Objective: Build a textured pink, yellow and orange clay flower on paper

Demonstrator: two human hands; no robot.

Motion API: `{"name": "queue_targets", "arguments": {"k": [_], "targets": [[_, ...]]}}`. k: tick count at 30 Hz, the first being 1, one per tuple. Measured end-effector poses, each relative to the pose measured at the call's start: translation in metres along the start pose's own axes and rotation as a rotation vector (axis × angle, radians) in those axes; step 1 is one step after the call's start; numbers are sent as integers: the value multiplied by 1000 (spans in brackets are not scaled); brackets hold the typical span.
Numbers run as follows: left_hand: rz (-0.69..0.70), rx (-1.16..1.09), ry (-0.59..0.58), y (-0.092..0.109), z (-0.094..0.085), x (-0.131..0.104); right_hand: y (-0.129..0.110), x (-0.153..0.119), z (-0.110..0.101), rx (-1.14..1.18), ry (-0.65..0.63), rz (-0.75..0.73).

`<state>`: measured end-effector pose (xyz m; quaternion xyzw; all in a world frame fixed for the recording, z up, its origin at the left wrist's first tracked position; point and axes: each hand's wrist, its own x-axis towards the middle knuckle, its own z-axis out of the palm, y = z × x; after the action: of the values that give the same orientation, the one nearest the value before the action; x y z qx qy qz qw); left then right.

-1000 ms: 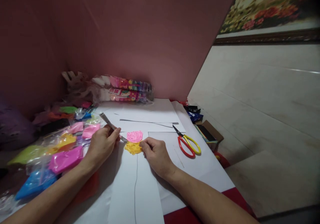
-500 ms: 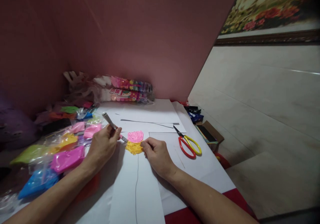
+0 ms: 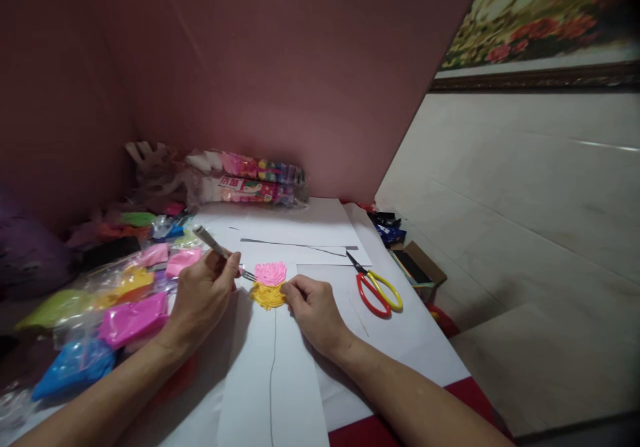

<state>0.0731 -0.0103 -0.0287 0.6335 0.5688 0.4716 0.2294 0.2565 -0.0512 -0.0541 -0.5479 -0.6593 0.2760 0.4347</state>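
My left hand (image 3: pixel 203 294) is closed around a small fork (image 3: pixel 209 239), its handle slanting up to the left. The tines come close to the left side of the pink clay (image 3: pixel 271 273) and yellow clay (image 3: pixel 269 295). Both pieces have a grooved texture and lie one above the other on a long white paper strip (image 3: pixel 273 374) with a dark wavy line. At the yellow piece's right edge, the thumb and fingers of my right hand (image 3: pixel 315 310) are pinched together, hiding that edge.
Scissors with red and yellow handles (image 3: pixel 379 292) lie to the right on white paper. Plastic bags of coloured clay, among them magenta (image 3: pixel 134 320) and blue (image 3: pixel 75 367), crowd the left side. Packaged clay (image 3: pixel 250 184) rests against the back wall. An open cardboard box (image 3: pixel 420 264) is beyond the right edge.
My left hand and the fork have shifted slightly left, and the handle leans further over. My right hand stays at the yellow clay. The whole view has moved a little.
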Motion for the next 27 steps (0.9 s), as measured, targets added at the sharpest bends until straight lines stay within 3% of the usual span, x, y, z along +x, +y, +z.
{"name": "queue_targets", "arguments": {"k": [14,22,25,27], "targets": [[-15,140,-21,0,0,1,2,0,0,1,-4,-8],[36,-12,-81,4,1,-4,1,1,0,7,13,-21],[143,-133,-94,10,0,-9,-3,-1,-3,17,79,-117],[336,-200,-185,15,1,-14,-7,-4,-5,-17,127,-268]]}}
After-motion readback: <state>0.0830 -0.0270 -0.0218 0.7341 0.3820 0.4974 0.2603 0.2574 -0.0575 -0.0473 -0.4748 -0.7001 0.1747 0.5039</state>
